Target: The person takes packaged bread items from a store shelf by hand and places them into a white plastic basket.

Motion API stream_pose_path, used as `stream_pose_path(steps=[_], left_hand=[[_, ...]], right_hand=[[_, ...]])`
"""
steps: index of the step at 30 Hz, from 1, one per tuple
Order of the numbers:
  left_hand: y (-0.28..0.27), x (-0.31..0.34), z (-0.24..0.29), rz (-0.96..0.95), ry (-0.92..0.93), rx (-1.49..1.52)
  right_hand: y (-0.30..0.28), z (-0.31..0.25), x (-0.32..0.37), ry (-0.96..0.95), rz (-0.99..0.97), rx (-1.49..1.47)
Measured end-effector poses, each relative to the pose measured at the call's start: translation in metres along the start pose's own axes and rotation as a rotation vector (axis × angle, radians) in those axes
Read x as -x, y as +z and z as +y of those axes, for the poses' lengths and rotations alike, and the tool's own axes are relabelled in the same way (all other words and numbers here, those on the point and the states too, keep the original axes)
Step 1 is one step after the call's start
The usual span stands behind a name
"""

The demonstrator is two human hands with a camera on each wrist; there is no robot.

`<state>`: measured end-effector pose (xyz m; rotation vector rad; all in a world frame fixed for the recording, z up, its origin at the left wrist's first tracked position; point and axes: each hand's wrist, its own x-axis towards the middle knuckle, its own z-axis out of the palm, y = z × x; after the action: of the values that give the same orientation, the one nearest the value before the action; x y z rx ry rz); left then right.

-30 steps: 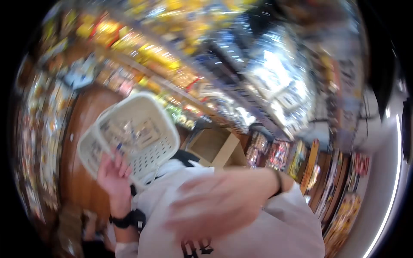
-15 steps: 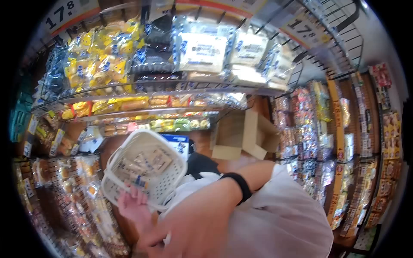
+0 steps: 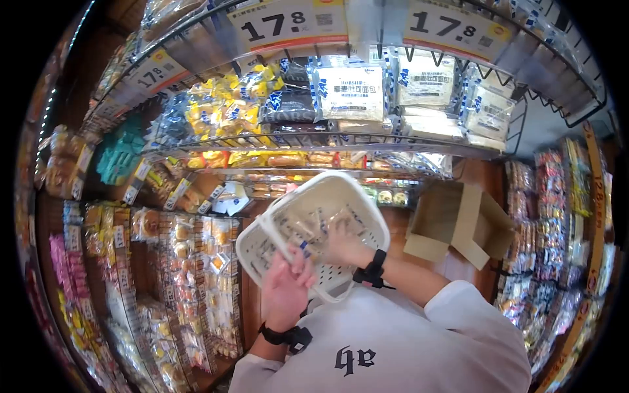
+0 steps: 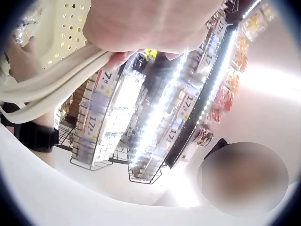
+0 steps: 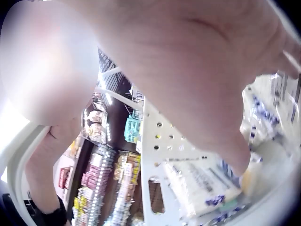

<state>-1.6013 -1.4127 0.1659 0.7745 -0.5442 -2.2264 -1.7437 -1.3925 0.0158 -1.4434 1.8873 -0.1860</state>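
A white plastic shopping basket [image 3: 379,226] with a perforated side is in front of the body. The fingers of my left hand [image 3: 287,288] curl round its handle [image 3: 274,234]; the left wrist view shows the handle's pale bars [image 4: 56,82] running to that hand. My right hand [image 3: 347,247] reaches down inside the basket, among clear packets [image 3: 296,221] with blue-and-white print. Close up in the right wrist view, the thumb of the right hand [image 5: 188,75] is beside a packet of white sliced bread [image 5: 200,188], apart from the fingers, which lie over another packet [image 5: 268,110].
Ahead is a wire shelf [image 3: 301,139] of bagged bread under price signs [image 3: 295,26]. An opened cardboard box [image 3: 439,213] stands on the floor to the right of the basket. Racks of packaged snacks [image 3: 183,262] line the left, with more packets [image 3: 550,190] on the right.
The right hand has moved from in front of the shirt into the basket. The left hand stays at the handle. The view has swung, bringing the bread shelf ahead.
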Motion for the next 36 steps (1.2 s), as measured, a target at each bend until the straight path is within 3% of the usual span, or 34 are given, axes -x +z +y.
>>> stream_pose_path(steps=[2, 3, 6, 8, 11, 14, 18, 19, 22, 23, 24, 25, 27, 32, 36], left_hand=[[0.013, 0.000, -0.021, -0.021, -0.038, -0.077], [0.016, -0.001, -0.030, -0.031, -0.068, -0.108], [0.026, -0.003, -0.043, -0.069, -0.094, -0.177], [0.028, -0.010, -0.047, -0.152, -0.124, -0.169], [0.024, -0.011, -0.061, -0.204, -0.203, -0.203], [0.024, -0.019, -0.071, -0.239, -0.247, -0.237], [0.030, -0.037, -0.071, -0.296, -0.339, -0.339], [0.029, -0.041, -0.072, -0.302, -0.357, -0.282], [0.026, -0.048, -0.085, -0.253, -0.389, -0.256], [0.023, -0.047, -0.089, -0.268, -0.398, -0.246], [0.022, -0.045, -0.090, -0.285, -0.403, -0.249], [0.022, -0.044, -0.091, -0.305, -0.409, -0.253], [0.026, -0.043, -0.093, -0.313, -0.423, -0.276], [0.020, -0.039, -0.097, -0.320, -0.392, -0.312], [0.014, -0.040, -0.088, -0.239, -0.324, -0.330]], right_hand=[[0.047, 0.044, -0.024, 0.029, 0.012, 0.027], [0.045, 0.058, -0.024, 0.050, -0.028, -0.074], [-0.023, 0.071, 0.003, 0.166, -0.137, -0.417], [-0.039, 0.081, 0.014, 0.162, 0.003, -0.176], [-0.036, 0.098, 0.021, 0.184, 0.486, 0.239], [-0.050, 0.111, 0.008, 0.302, -0.132, -0.189], [-0.048, 0.107, 0.010, 0.251, -0.230, -0.117], [-0.035, 0.108, 0.002, 0.297, -0.154, -0.212], [0.008, 0.102, -0.008, 0.080, 0.217, -0.094], [0.040, 0.120, -0.019, -0.149, 0.401, -0.326], [0.024, 0.107, 0.000, 0.025, 0.164, -0.705], [0.027, 0.104, 0.008, 0.048, 0.051, -0.885], [0.041, 0.104, 0.011, -0.049, -0.015, -0.968], [0.055, 0.102, -0.003, -0.238, 0.129, -0.941], [0.056, 0.110, -0.027, -0.293, 0.277, -0.696]])
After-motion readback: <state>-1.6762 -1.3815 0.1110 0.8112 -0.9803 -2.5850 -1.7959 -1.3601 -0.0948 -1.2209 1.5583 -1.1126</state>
